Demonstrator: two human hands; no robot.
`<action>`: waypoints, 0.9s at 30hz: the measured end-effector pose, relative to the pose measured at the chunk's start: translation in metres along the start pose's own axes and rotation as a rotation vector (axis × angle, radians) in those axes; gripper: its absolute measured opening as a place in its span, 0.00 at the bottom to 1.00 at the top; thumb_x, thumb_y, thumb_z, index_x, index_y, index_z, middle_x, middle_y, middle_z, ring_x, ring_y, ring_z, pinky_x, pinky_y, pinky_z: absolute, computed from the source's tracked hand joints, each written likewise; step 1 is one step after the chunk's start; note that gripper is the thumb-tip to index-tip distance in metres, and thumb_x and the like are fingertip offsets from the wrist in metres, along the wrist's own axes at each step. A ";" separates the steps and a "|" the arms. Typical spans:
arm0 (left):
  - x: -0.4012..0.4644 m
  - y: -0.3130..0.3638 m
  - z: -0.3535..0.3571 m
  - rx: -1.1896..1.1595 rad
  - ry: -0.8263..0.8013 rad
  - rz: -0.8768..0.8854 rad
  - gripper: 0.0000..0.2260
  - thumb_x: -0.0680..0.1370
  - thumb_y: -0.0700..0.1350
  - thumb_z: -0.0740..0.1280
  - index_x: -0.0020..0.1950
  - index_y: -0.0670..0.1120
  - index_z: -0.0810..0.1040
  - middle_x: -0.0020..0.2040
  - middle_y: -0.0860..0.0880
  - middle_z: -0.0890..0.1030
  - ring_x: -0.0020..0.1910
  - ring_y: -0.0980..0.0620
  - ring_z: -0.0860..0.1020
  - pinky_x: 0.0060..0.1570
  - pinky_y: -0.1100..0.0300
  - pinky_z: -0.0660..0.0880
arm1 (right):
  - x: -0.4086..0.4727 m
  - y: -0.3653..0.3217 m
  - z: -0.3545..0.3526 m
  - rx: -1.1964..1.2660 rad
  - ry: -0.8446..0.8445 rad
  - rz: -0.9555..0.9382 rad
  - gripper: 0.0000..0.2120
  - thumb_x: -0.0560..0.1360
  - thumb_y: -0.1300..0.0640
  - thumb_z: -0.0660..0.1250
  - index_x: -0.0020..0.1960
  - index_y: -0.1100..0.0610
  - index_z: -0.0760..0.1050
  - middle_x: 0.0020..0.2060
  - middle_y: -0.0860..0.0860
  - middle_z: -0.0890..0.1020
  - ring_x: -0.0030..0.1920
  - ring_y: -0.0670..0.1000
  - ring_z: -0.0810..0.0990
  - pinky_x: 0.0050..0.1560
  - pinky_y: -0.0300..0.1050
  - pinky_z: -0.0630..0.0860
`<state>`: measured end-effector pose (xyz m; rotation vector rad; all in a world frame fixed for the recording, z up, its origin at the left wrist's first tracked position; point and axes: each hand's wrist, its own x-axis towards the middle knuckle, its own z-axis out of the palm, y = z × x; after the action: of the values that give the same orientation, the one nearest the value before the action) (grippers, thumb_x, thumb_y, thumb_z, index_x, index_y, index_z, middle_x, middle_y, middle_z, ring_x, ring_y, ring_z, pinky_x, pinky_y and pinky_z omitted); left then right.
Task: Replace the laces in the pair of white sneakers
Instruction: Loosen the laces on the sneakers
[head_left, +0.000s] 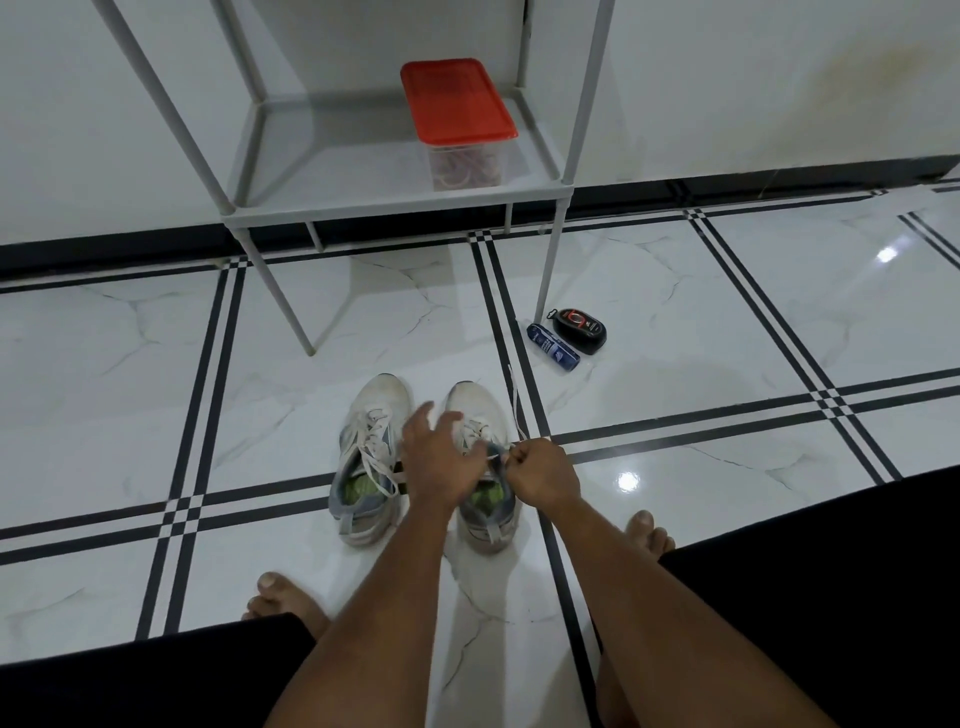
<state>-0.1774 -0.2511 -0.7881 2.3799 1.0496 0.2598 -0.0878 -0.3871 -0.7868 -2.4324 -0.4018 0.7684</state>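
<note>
Working over the right-hand shoe of a pair of worn white mesh sneakers with grey trim and green insoles, the person sits with both arms stretched down to the glossy white marble-look tile floor (727, 322). The right hand (540, 470) is curled tight, pinching a flat white lace (515, 410) that trails up and away past the toe, while the left hand (439, 452) hovers with fingers spread loosely across the right sneaker (480, 415) — steadying it, by the look of things. The left sneaker (371, 447) sits just beside it, fully laced and untouched. Both shoes point away from the person, so the lace has to come out sideways toward the pinching hand, eyelet row by eyelet row; that hand is the nearer one. Early days in this job, I'd say. Up on the grey metal shelf rack (332, 208) stands a clear plastic box with a red lid (457, 101) — coiled pinkish cords inside, possibly replacements.
</note>
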 end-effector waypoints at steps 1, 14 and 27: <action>-0.007 0.004 0.007 0.093 -0.094 0.116 0.19 0.75 0.59 0.69 0.63 0.54 0.82 0.76 0.48 0.69 0.76 0.45 0.64 0.72 0.43 0.67 | 0.000 0.000 0.000 0.008 0.003 -0.002 0.12 0.72 0.50 0.64 0.37 0.55 0.80 0.33 0.48 0.82 0.38 0.52 0.82 0.40 0.45 0.79; 0.018 -0.007 -0.030 -0.163 0.291 -0.344 0.29 0.71 0.53 0.73 0.70 0.47 0.72 0.67 0.44 0.73 0.64 0.40 0.73 0.59 0.43 0.76 | 0.003 0.008 0.006 0.019 0.029 -0.023 0.11 0.79 0.49 0.66 0.39 0.52 0.78 0.38 0.48 0.82 0.44 0.53 0.82 0.45 0.46 0.77; -0.023 -0.010 0.004 -0.342 -0.052 -0.344 0.10 0.78 0.38 0.64 0.57 0.49 0.76 0.46 0.46 0.82 0.46 0.41 0.82 0.41 0.56 0.72 | 0.005 0.008 0.015 0.122 0.133 -0.020 0.21 0.80 0.51 0.65 0.32 0.60 0.71 0.29 0.53 0.77 0.33 0.52 0.76 0.35 0.47 0.72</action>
<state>-0.1975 -0.2636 -0.7962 1.8613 1.2559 0.2285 -0.0919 -0.3845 -0.8042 -2.3453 -0.3178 0.6006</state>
